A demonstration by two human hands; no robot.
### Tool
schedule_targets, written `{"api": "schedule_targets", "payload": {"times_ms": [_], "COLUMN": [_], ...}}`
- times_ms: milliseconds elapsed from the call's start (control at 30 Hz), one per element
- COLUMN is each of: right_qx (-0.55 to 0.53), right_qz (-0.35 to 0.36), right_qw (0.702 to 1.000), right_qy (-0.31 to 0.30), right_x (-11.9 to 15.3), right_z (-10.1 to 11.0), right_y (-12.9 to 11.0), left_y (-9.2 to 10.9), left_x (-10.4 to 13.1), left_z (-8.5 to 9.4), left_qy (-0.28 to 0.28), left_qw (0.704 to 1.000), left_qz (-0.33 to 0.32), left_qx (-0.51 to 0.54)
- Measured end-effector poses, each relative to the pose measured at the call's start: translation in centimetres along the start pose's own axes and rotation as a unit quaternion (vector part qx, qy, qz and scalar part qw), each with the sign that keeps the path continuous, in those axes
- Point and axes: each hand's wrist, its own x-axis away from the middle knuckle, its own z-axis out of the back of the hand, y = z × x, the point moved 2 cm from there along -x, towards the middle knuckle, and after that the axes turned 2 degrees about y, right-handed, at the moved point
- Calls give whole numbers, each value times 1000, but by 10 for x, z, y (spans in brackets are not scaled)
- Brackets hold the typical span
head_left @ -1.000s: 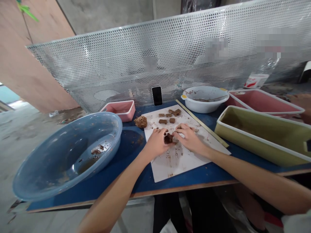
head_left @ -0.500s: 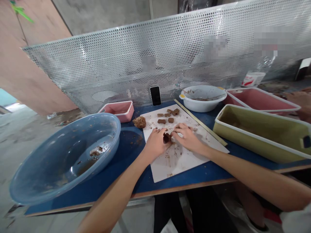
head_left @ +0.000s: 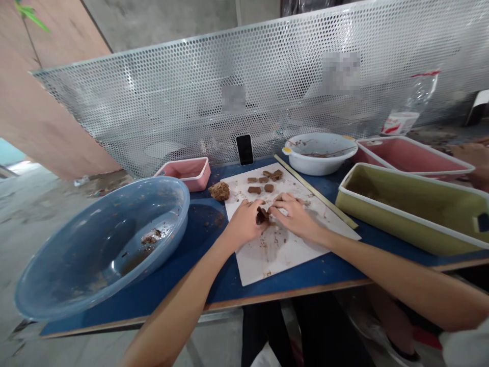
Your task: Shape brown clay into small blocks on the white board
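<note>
Over the white board [head_left: 263, 270] my left hand [head_left: 245, 223] curls round a dark brown lump [head_left: 262, 216] that looks like clay or mud. My right hand [head_left: 292, 214] is on the lump's other side, fingers bent and fingertips against its edge. Part of the lump is hidden by my fingers. Beyond my hands, several small brown blocks [head_left: 254, 190] lie on the board, some of them bunched together. A rough brown clump [head_left: 219, 191] rests at the board's left edge. Crumbs and wet smears are scattered near my hands.
A big blue basin [head_left: 49, 255] stands at left, with a small pink tub [head_left: 204, 176] behind it. A phone [head_left: 245, 150] leans on the perforated metal screen [head_left: 171, 102]. Right of the pale strip [head_left: 317, 193] are a white basin [head_left: 317, 165], an olive trough [head_left: 401, 219] and a pink trough [head_left: 428, 171].
Both hands keep nearly the same place and hold around the brown lump. The view has shifted very slightly; nothing else has visibly moved on the board.
</note>
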Motion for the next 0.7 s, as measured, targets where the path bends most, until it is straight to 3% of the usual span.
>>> {"api": "schedule_targets", "payload": {"times_ms": [700], "right_qx": [-4], "right_qz": [2], "right_qw": [1000], "right_qy": [-14], "right_x": [0], "right_z": [3], "right_y": [0], "left_y": [-20], "left_x": [-7], "left_z": [6], "left_qy": [-42], "left_qw": [996], "left_qz": [-40], "left_qx": [75]}}
